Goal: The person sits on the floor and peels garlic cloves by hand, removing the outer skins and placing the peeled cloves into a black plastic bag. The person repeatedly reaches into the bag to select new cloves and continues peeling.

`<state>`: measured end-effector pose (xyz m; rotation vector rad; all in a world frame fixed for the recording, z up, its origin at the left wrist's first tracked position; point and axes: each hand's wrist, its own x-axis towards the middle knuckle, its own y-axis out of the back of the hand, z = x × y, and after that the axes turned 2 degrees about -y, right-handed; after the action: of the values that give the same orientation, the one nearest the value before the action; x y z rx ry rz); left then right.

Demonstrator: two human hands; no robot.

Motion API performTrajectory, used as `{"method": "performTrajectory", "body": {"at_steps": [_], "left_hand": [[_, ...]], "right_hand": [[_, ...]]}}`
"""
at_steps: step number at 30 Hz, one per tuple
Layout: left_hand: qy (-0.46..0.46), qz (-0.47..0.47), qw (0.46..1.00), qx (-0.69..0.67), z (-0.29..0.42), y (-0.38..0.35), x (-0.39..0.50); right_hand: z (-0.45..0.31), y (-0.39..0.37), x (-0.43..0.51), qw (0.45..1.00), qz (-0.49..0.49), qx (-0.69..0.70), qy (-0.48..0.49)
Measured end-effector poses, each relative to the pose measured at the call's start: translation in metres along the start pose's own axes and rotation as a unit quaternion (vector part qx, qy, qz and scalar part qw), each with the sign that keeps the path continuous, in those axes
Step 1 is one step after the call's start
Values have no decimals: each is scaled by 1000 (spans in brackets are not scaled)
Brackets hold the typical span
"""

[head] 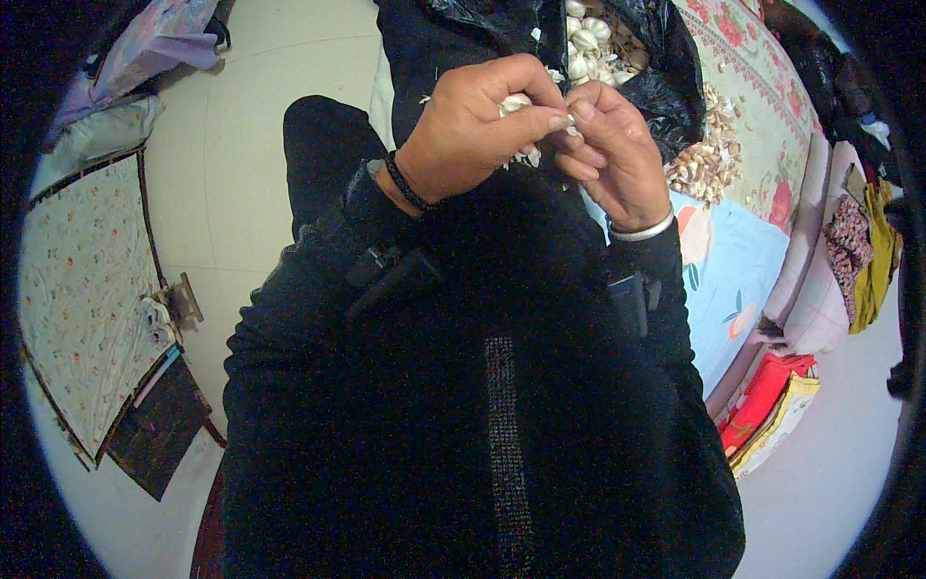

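My left hand [483, 130], with a black band at the wrist, curls around a partly broken white garlic bulb [515, 105]. Loose papery skin shows under its fingers. Thumb and fingertips reach right, to a small white piece of garlic [571, 129]. At that same piece, the fingers of my right hand [618, 152] pinch from the other side; a silver bangle circles this wrist. Just beyond both hands, a black plastic bag [669, 87] lies open with several whole garlic bulbs [589, 40] inside. Right of the bag is a heap of separated garlic cloves [705, 159].
Under the cloves spreads a flowered cloth [767, 108], with a light blue printed cloth [738, 268] nearer me. Folded red and yellow fabric [770, 405] lies at the right. A cloth-covered table [90, 289] stands at the left on the pale tiled floor [246, 145].
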<state>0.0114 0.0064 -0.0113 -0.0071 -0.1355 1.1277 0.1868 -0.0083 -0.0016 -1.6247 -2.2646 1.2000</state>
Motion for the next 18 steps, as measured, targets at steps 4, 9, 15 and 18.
{"method": "performTrajectory", "body": {"at_steps": [4, 9, 15, 18], "left_hand": [[-9, 3, 999, 51, -1, 1, -1], [51, 59, 997, -2, -3, -2, 1], [45, 26, 998, -18, 1, -2, 3], [43, 17, 999, 0, 1, -4, 3]], "right_hand": [[4, -2, -1, 999, 11, 1, 34], [6, -3, 1, 993, 74, -11, 96], [3, 0, 0, 974, 111, -173, 100], [4, -1, -1, 943, 91, -291, 134]]}}
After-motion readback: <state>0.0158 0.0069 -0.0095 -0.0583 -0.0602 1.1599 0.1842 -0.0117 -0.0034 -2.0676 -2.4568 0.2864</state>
